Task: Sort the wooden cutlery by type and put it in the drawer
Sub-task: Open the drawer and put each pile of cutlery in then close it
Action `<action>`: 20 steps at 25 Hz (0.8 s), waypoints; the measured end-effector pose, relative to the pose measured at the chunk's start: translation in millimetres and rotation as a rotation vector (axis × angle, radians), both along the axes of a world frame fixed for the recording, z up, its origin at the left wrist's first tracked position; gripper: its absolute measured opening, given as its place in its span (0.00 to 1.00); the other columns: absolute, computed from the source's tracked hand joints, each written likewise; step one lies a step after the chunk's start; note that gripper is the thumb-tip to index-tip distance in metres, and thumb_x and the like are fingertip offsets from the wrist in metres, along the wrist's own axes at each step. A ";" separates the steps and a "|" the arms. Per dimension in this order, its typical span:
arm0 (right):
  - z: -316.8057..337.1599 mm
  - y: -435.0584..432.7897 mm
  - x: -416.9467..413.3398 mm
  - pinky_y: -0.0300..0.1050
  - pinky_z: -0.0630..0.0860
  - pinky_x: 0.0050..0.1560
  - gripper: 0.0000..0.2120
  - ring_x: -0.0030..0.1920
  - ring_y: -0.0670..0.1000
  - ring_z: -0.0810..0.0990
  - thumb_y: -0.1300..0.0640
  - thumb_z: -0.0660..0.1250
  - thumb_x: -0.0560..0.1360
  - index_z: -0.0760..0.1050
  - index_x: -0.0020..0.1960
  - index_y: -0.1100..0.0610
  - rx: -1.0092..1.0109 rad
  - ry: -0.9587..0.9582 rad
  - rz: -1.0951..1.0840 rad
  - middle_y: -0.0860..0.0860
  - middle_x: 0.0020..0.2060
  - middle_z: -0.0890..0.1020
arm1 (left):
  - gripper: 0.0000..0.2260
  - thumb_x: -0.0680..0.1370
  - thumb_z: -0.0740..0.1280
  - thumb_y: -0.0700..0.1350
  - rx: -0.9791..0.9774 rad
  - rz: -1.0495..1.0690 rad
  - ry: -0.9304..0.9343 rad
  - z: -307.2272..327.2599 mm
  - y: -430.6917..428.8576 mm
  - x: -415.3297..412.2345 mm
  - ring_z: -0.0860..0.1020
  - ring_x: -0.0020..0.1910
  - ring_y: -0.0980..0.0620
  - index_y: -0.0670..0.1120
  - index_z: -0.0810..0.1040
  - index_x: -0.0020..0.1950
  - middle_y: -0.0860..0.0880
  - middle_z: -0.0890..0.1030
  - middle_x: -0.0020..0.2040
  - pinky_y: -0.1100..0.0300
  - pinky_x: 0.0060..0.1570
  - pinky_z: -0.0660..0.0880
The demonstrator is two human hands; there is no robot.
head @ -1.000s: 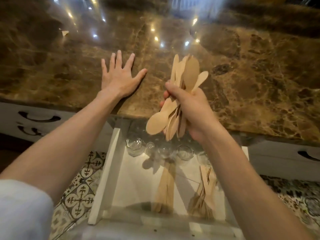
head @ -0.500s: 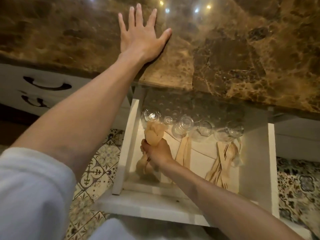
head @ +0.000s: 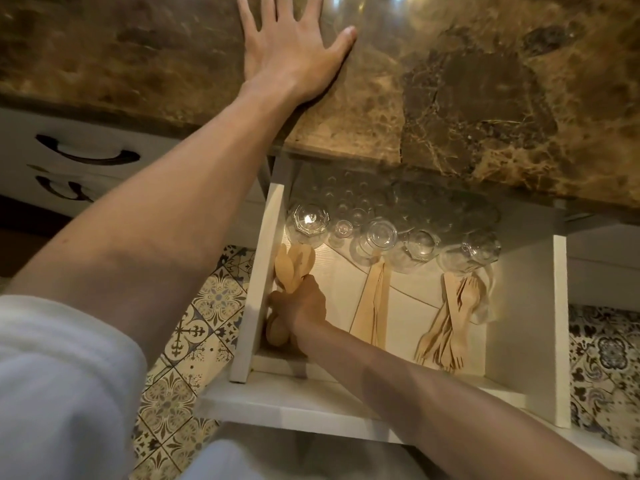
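The white drawer (head: 254, 278) stands pulled out under the marble counter. My right hand (head: 301, 304) is down inside it at the left wall, closed around a bundle of wooden spoons (head: 292, 268) whose bowls point toward the back. In the middle of the drawer lies a pile of wooden knives (head: 374, 303). A pile of wooden forks (head: 450, 320) lies to the right. My left hand (head: 294, 46) rests flat on the counter, fingers spread, holding nothing.
Several upturned clear glasses (head: 381, 233) line the back of the drawer, touching the tops of the cutlery piles. The brown marble counter (head: 485, 98) overhangs the drawer. Closed white drawers with dark handles (head: 86, 154) are at the left. Patterned floor tiles (head: 194, 330) lie below.
My right hand has carried the spoon bundle from above the counter edge down into the drawer's left side. The view has tilted downward; the left hand stays flat on the counter.
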State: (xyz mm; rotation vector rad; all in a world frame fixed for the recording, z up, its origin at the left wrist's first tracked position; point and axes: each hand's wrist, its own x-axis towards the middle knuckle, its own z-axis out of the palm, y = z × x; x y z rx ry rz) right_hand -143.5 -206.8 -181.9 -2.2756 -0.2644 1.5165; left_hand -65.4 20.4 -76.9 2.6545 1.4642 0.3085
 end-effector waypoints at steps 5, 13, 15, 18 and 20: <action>2.0 -4.1 4.7 0.50 0.77 0.54 0.20 0.53 0.57 0.77 0.56 0.67 0.71 0.71 0.61 0.60 0.022 0.032 -0.056 0.57 0.59 0.74 | 0.32 0.75 0.47 0.67 -0.030 0.004 0.008 1.5 0.7 -0.3 0.48 0.75 0.44 0.54 0.54 0.76 0.42 0.54 0.76 0.42 0.72 0.40; 14.2 -5.7 19.0 0.45 0.74 0.43 0.24 0.50 0.54 0.75 0.54 0.65 0.71 0.65 0.65 0.60 -0.002 0.164 -0.190 0.57 0.61 0.71 | 0.32 0.75 0.47 0.68 -0.049 -0.003 0.001 0.5 0.6 -0.7 0.48 0.75 0.45 0.53 0.54 0.76 0.43 0.54 0.76 0.42 0.72 0.40; 22.2 -5.7 25.9 0.46 0.75 0.45 0.24 0.50 0.56 0.76 0.54 0.64 0.71 0.67 0.65 0.61 0.023 0.173 -0.210 0.58 0.57 0.74 | 0.31 0.76 0.48 0.66 -0.058 0.005 -0.003 3.3 -2.4 0.9 0.48 0.75 0.45 0.53 0.55 0.76 0.43 0.54 0.76 0.43 0.72 0.40; 46.7 -8.7 42.0 0.42 0.73 0.42 0.19 0.42 0.52 0.76 0.56 0.62 0.73 0.71 0.62 0.62 0.152 0.248 -0.292 0.53 0.40 0.75 | 0.25 0.78 0.53 0.60 0.025 -0.075 -0.090 13.3 -11.7 -0.8 0.60 0.71 0.46 0.49 0.66 0.71 0.45 0.64 0.72 0.49 0.71 0.52; 71.9 -12.2 54.9 0.38 0.70 0.38 0.07 0.38 0.46 0.75 0.58 0.62 0.75 0.75 0.51 0.58 0.291 0.307 -0.409 0.49 0.37 0.76 | 0.19 0.79 0.55 0.54 0.073 -0.165 -0.162 19.5 -27.0 2.1 0.67 0.67 0.47 0.48 0.72 0.67 0.47 0.69 0.69 0.52 0.67 0.61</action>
